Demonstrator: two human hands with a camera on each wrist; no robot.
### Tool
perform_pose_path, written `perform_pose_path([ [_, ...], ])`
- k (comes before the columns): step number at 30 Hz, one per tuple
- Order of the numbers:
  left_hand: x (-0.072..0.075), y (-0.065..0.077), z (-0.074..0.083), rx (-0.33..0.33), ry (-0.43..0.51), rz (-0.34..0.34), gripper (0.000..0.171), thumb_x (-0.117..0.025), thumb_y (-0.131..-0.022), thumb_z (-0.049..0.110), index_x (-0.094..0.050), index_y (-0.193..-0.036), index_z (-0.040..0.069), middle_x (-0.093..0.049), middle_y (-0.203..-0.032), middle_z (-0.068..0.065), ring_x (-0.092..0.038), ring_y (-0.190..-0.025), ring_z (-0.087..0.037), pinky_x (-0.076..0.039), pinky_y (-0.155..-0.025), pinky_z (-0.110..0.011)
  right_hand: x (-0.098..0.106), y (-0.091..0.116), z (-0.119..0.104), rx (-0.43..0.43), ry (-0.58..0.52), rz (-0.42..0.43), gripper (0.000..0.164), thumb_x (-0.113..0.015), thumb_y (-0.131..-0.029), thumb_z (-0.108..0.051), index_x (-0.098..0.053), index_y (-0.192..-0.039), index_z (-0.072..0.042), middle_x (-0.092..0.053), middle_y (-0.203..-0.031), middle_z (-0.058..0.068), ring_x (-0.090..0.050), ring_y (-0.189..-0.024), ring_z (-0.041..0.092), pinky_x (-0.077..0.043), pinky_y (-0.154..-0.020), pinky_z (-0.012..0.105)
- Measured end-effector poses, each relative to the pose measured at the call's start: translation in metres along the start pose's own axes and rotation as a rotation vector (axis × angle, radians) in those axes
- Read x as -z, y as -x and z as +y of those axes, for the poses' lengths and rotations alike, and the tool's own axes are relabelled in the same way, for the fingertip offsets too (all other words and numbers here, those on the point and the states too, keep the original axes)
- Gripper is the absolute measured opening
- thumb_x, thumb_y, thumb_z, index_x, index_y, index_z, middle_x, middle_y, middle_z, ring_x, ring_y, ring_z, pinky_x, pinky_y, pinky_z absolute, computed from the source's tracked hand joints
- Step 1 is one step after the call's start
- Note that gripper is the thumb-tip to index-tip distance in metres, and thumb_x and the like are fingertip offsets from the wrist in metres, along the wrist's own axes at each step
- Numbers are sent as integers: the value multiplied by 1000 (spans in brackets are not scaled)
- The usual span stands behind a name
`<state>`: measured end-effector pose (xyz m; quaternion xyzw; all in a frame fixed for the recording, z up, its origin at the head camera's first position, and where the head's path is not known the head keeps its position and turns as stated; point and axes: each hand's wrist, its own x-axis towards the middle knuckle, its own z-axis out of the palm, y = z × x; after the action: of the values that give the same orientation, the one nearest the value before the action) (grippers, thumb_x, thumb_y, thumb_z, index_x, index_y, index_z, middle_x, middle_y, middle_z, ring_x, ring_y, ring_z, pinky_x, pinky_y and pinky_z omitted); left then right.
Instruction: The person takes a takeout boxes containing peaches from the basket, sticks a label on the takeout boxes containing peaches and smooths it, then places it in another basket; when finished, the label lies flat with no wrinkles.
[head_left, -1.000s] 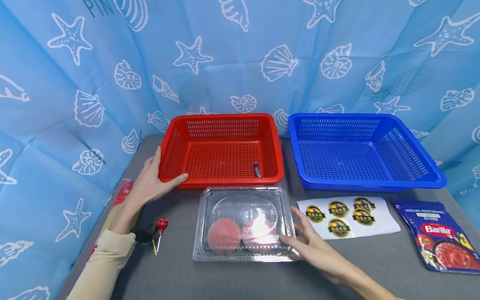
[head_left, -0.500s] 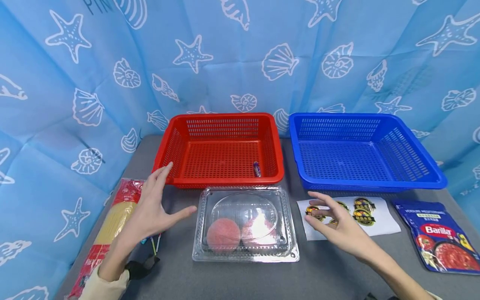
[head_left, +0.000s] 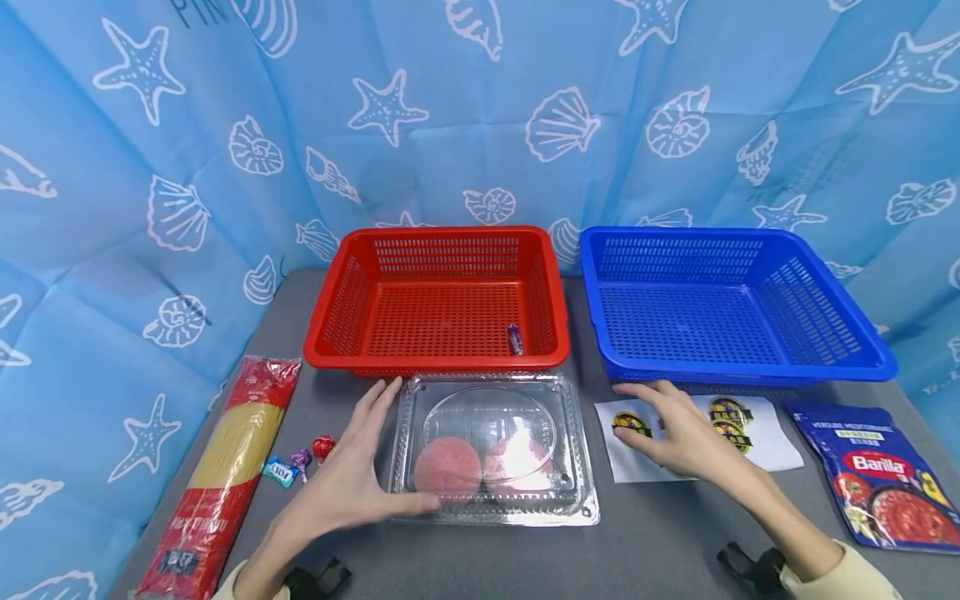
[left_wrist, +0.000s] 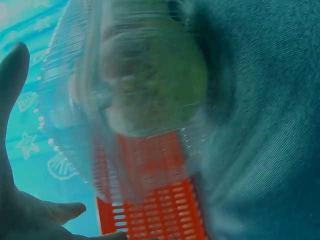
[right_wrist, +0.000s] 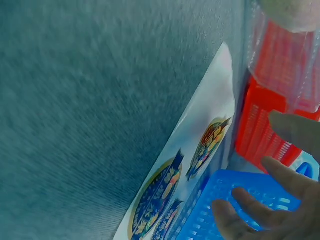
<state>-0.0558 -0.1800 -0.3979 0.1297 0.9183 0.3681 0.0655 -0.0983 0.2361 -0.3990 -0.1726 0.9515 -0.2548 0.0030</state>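
A clear plastic clamshell box (head_left: 491, 408) lies closed at the middle of the table, with two pink, peach-like round fruits (head_left: 447, 471) showing through its lid. My left hand (head_left: 352, 479) is at the box's left side, fingers extended and thumb overlapping the front left corner in the head view. In the left wrist view its fingers are spread beside the blurred box. Over a white sheet of round fruit stickers (head_left: 776, 433) hovers my right hand (head_left: 678, 433), its fingers loosely bent and nothing between them. It partly hides the stickers.
Behind the box stands a red basket (head_left: 442, 362) holding a small purple-wrapped item (head_left: 515, 339). To its right is a blue basket (head_left: 750, 371). A pasta packet (head_left: 232, 450) and wrapped candies (head_left: 280, 472) lie left; a Barilla pouch (head_left: 873, 475) lies far right.
My left hand has left the red basket's front left rim and come right and nearer, to the box's left side. My right hand has moved off the box's right edge to above the sticker sheet.
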Motion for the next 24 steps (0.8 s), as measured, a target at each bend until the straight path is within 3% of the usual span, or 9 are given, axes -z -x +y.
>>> perform_pose_path([
  [4, -6, -2, -1, -12, 7, -23, 136, -91, -61, 62, -8, -165, 32, -6, -172, -18, -21, -153, -55, -35, -107, -81, -2, -7, 4, -8, 37, -42, 54, -83, -84, -29, -67, -131, -6, -66, -121, 23, -60, -105, 37, -52, -79, 51],
  [6, -9, -3, -1, -19, 14, -38, 138, -92, -60, 61, -8, -165, 33, -4, -172, -19, -20, -152, -57, -35, -106, -82, -3, -9, 7, -2, 47, -62, 56, -84, -83, -31, -67, -130, -6, -67, -120, 23, -60, -106, 38, -52, -81, 54],
  [11, -14, -5, 0, -17, 12, -74, 140, -91, -60, 63, -4, -166, 32, -3, -173, -16, -19, -154, -53, -34, -110, -79, -7, -13, 14, 28, 57, -109, 62, -87, -79, -32, -67, -131, -4, -70, -121, 21, -61, -106, 37, -52, -84, 55],
  [16, -18, -7, 0, -18, 7, -89, 141, -89, -62, 65, 1, -166, 31, -4, -174, -13, -22, -156, -47, -36, -113, -74, -11, -15, 18, 61, 75, -136, 56, -86, -80, -30, -71, -127, -5, -72, -121, 19, -62, -111, 40, -49, -92, 59],
  [24, -18, -12, 1, 17, 27, -127, 140, -88, -64, 65, 4, -165, 33, 0, -175, -10, -18, -158, -45, -33, -115, -73, -12, -15, 23, 67, 94, -158, 51, -89, -76, -34, -76, -119, -9, -71, -114, 19, -61, -105, 37, -50, -86, 57],
])
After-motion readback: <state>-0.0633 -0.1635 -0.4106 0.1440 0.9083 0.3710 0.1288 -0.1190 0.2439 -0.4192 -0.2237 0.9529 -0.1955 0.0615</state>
